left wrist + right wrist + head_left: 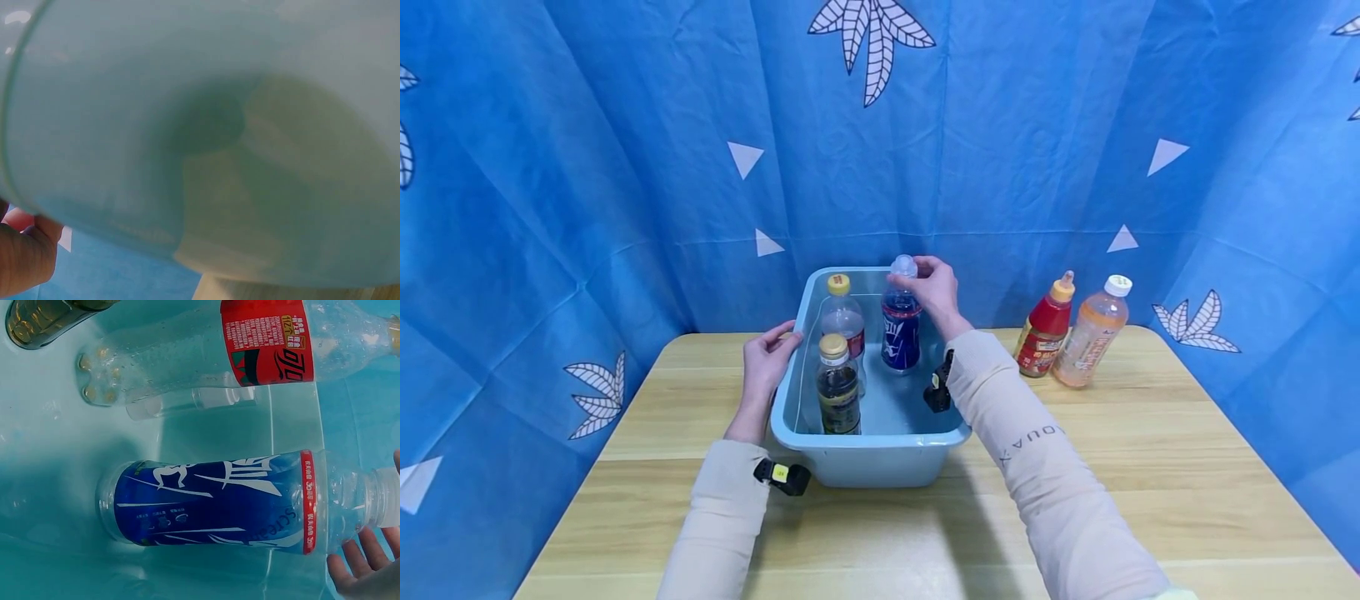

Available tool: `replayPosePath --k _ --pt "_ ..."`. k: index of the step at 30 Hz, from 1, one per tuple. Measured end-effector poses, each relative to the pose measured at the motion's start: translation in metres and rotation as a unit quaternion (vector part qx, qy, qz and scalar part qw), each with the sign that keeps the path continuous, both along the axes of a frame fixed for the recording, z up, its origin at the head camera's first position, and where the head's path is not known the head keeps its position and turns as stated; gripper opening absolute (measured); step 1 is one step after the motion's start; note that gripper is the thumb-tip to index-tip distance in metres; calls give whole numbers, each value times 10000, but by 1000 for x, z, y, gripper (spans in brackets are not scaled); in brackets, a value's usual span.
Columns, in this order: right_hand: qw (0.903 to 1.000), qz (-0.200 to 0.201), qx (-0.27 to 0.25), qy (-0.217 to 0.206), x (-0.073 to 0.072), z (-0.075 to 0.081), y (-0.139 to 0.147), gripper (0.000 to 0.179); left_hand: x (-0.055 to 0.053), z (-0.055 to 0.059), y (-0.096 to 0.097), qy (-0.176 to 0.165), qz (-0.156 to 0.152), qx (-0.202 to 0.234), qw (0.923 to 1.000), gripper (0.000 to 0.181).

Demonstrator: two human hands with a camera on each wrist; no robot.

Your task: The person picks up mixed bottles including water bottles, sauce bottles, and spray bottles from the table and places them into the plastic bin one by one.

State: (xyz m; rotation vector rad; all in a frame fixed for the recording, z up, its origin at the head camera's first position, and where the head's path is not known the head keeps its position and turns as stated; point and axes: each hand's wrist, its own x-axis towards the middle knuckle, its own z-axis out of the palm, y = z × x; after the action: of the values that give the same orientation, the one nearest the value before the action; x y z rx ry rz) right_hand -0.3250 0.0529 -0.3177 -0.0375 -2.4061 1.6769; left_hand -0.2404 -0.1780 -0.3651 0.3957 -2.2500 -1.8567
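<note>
My right hand (934, 290) pinches the white cap and neck of a clear plastic bottle (900, 333) with a blue label and red band. That bottle stands inside a light blue plastic basin (880, 454); the right wrist view shows its label and the fingers (362, 556) by its neck. At the basin's left side, my left hand (765, 360) grips the rim, partly seen in the left wrist view. Left of the blue-labelled bottle stand a clear cola bottle (269, 344) with a red label and yellow cap, and a dark bottle (838, 396) with a tan cap.
On the wooden table (1150, 467), right of the basin, stand a red sauce bottle (1043, 333) with a yellow top and a clear orange-tinted bottle (1092, 337) with a white cap. A blue patterned curtain (1015, 125) hangs behind and beside the table.
</note>
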Motion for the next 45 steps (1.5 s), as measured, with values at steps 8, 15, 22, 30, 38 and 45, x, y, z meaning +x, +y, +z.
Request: replayPosePath --k 8,15,22,30,38,45 --pt "9998 20 -195 33 -1 8 -2 53 -1 -1 -1 -17 35 24 10000 37" --pt "9988 73 -491 -41 2 21 0 55 0 0 -2 -13 33 -27 10000 37" --pt "9985 174 -526 24 9 38 6 54 -1 2 -2 67 6 -21 10000 37" --pt "9987 312 -381 90 17 52 17 53 0 2 -1 63 -10 -56 10000 37" --pt "9988 434 -74 190 24 54 33 47 -2 0 1 220 105 -236 9994 35" --pt "9988 419 80 247 30 54 47 44 0 0 1 141 71 -202 9997 36"
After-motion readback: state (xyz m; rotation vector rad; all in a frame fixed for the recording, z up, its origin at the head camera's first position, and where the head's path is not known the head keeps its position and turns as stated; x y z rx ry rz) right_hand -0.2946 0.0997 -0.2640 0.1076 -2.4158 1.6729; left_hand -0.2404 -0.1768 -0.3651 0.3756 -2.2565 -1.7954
